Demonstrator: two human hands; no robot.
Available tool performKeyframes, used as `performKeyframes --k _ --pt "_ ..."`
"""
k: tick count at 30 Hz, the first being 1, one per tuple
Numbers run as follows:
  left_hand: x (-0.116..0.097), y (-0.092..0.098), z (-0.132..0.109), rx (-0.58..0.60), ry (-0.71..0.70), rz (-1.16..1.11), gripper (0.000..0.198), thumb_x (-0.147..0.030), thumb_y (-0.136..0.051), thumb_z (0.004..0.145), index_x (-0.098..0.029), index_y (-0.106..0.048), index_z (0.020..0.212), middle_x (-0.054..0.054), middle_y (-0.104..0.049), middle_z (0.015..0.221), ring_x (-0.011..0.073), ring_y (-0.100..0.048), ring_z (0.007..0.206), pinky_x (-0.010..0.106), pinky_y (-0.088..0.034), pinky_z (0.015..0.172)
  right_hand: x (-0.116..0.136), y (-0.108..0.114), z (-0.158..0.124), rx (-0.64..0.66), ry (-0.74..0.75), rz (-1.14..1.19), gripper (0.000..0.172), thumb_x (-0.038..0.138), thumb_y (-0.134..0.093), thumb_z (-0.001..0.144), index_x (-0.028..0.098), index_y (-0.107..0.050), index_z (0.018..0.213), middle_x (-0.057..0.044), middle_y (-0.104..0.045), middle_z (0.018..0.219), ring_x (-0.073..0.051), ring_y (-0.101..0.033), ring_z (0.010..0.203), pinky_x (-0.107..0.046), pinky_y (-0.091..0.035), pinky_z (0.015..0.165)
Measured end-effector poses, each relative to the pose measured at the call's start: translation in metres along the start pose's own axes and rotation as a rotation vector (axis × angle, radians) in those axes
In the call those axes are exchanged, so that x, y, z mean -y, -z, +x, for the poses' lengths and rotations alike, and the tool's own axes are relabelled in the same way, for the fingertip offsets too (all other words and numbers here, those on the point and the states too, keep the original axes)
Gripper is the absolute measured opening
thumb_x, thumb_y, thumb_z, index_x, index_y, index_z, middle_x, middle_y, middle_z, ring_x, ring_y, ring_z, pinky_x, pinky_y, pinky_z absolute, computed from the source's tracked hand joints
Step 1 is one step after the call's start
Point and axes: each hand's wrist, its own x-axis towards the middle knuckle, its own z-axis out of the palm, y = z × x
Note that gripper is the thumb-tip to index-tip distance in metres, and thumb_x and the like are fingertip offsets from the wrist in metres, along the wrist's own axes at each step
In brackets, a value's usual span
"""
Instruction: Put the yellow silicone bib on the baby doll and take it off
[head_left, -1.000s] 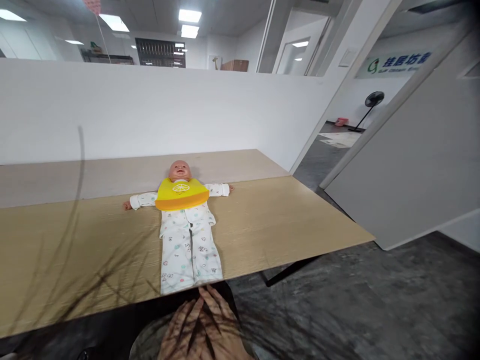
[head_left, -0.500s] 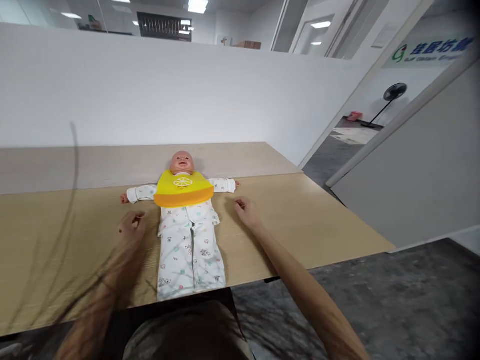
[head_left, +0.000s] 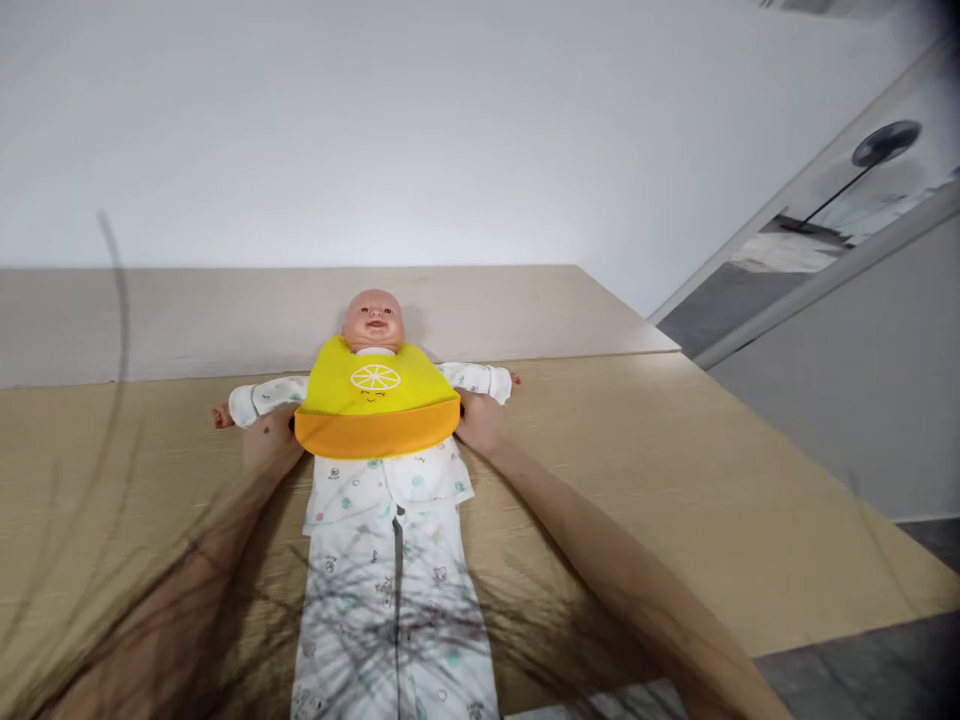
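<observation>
A baby doll [head_left: 373, 320] lies on its back on a light wooden table [head_left: 675, 470], arms spread. It wears a white patterned sleepsuit [head_left: 394, 560] and a yellow and orange bib [head_left: 376, 400] with a lemon print. My left hand [head_left: 268, 440] rests against the doll's side under its arm, at the bib's left edge. My right hand [head_left: 478, 420] presses the doll's other side at the bib's right edge. The fingers of both hands are tucked behind the bib and the doll's body, so they are hidden.
A white partition wall [head_left: 450, 130] stands behind the table. To the right are a grey door panel [head_left: 862, 370], dark floor and a standing fan [head_left: 885, 145]. Loose strands of hair [head_left: 112, 330] hang across the left and lower view.
Both hands have moved forward from the table beside the doll to its sides under the arms. The camera has leaned closer and lower over the doll.
</observation>
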Motion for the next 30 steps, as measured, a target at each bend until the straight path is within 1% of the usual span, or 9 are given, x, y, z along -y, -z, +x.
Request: performKeyframes --k 5,11,13,15,17,20,22,25,30 --pt "0.013 0.003 -0.001 -0.083 0.133 0.086 0.033 -0.026 -0.048 0.095 -0.012 -0.076 0.102 0.003 -0.074 0.083 0.0177 -0.062 0.077 0.025 -0.036 0.070 -0.021 0.003 -0.001 -0.010 -0.153 0.047 0.020 0.020 -0.061 0.094 0.006 -0.076 0.093 -0.004 -0.071 0.074 -0.007 -0.056 0.065 -0.020 -0.025 0.062" --pt "0.021 -0.005 -0.006 -0.238 -0.024 0.019 0.022 -0.023 -0.051 0.091 -0.016 -0.072 0.089 0.002 -0.075 0.080 0.0167 -0.062 0.072 0.025 -0.041 0.070 -0.048 0.003 -0.021 -0.127 0.127 0.300 0.027 0.019 -0.050 0.098 0.007 -0.072 0.091 -0.002 -0.063 0.066 -0.007 -0.053 0.058 -0.021 -0.041 0.063" --pt "0.023 -0.006 -0.004 -0.315 -0.137 0.042 0.021 -0.020 -0.050 0.092 -0.015 -0.071 0.090 0.005 -0.076 0.087 0.0182 -0.065 0.080 0.027 -0.044 0.077 -0.054 0.005 -0.021 -0.216 0.230 0.216 0.027 0.021 -0.050 0.098 0.009 -0.074 0.097 -0.008 -0.069 0.077 -0.012 -0.061 0.069 -0.025 -0.049 0.073" --pt "0.028 -0.003 0.001 -0.392 -0.260 0.133 0.021 -0.018 -0.051 0.092 -0.014 -0.071 0.096 0.009 -0.077 0.100 0.0232 -0.065 0.097 0.033 -0.046 0.090 -0.060 0.007 -0.016 -0.310 0.344 0.057 0.027 0.024 -0.055 0.096 0.011 -0.076 0.107 -0.016 -0.073 0.100 -0.020 -0.067 0.097 -0.036 -0.051 0.093" --pt "0.033 0.001 0.008 -0.445 -0.339 0.250 0.028 -0.015 -0.052 0.092 -0.011 -0.070 0.112 0.013 -0.075 0.119 0.0292 -0.060 0.115 0.042 -0.043 0.103 -0.066 0.008 -0.008 -0.363 0.452 -0.070 0.035 0.030 -0.060 0.095 0.012 -0.074 0.122 -0.020 -0.070 0.123 -0.029 -0.061 0.123 -0.048 -0.045 0.108" --pt "0.040 0.004 0.020 -0.434 -0.375 0.334 0.036 -0.010 -0.050 0.091 -0.009 -0.068 0.123 0.014 -0.074 0.125 0.0317 -0.057 0.123 0.050 -0.038 0.111 -0.073 0.007 0.004 -0.331 0.529 -0.128 0.055 0.040 -0.062 0.096 0.009 -0.063 0.141 -0.022 -0.065 0.138 -0.032 -0.054 0.137 -0.054 -0.037 0.116" --pt "0.043 0.001 0.030 -0.402 -0.388 0.328 0.033 -0.008 -0.051 0.090 -0.010 -0.071 0.116 0.012 -0.076 0.116 0.0304 -0.059 0.119 0.050 -0.038 0.112 -0.078 0.006 0.012 -0.278 0.520 -0.110 0.056 0.039 -0.060 0.098 0.006 -0.060 0.143 -0.023 -0.064 0.140 -0.032 -0.053 0.138 -0.054 -0.034 0.118" --pt "0.047 -0.007 0.041 -0.422 -0.369 0.302 0.029 -0.007 -0.052 0.088 -0.011 -0.074 0.105 0.009 -0.079 0.108 0.0278 -0.062 0.112 0.047 -0.041 0.108 -0.082 0.004 0.022 -0.209 0.441 0.011 0.044 0.026 -0.048 0.102 0.006 -0.065 0.137 -0.021 -0.065 0.138 -0.026 -0.056 0.135 -0.046 -0.040 0.115" --pt "0.056 -0.014 0.049 -0.509 -0.341 0.282 0.027 -0.010 -0.054 0.083 -0.017 -0.076 0.096 0.009 -0.080 0.096 0.0291 -0.066 0.098 0.044 -0.046 0.096 -0.091 -0.002 0.035 -0.255 0.328 0.148 0.034 0.030 -0.050 0.103 0.013 -0.072 0.121 -0.015 -0.073 0.123 -0.029 -0.065 0.116 -0.049 -0.053 0.103"
